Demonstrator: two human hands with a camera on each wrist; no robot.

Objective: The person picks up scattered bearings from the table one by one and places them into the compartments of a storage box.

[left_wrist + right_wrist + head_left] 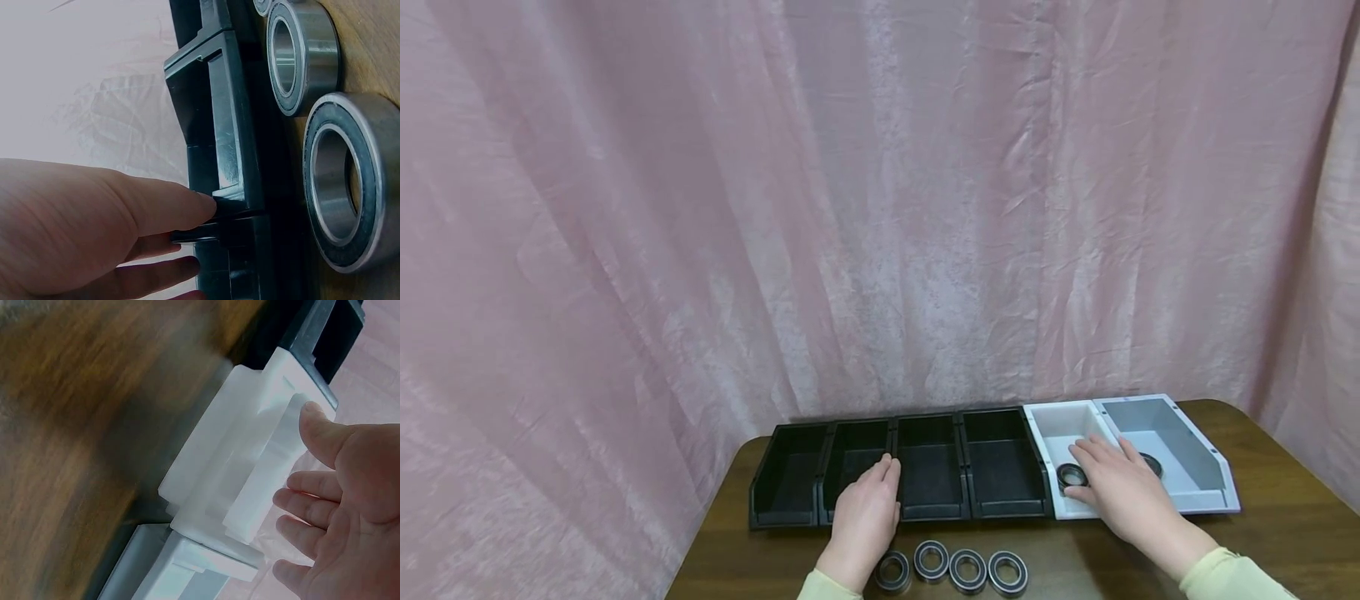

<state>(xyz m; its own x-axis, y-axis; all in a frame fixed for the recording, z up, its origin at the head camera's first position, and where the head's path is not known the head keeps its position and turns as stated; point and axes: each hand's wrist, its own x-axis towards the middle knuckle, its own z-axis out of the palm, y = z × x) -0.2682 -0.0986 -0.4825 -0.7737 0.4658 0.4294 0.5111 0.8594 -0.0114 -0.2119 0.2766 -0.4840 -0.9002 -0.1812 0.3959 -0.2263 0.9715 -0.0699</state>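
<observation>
My left hand (863, 510) is over the front of the black bins (931, 450), at the divider between the second and third from the left. In the left wrist view its thumb lies right at the black rim (234, 131), the other fingers extended and nothing held. My right hand (1123, 487) reaches over the white bin (1058, 419) with fingers spread. A ball bearing (1062, 476) lies in that bin beside the thumb. Another bearing (1155, 463) in the pale grey bin (1206, 502) is partly hidden behind the hand. The right wrist view shows an empty palm.
Several ball bearings (919, 560) lie in a row on the brown wooden table (1285, 533), in front of the black bins and just right of my left wrist. The bins stand side by side along the table's back edge. A pink curtain (880, 208) hangs behind them.
</observation>
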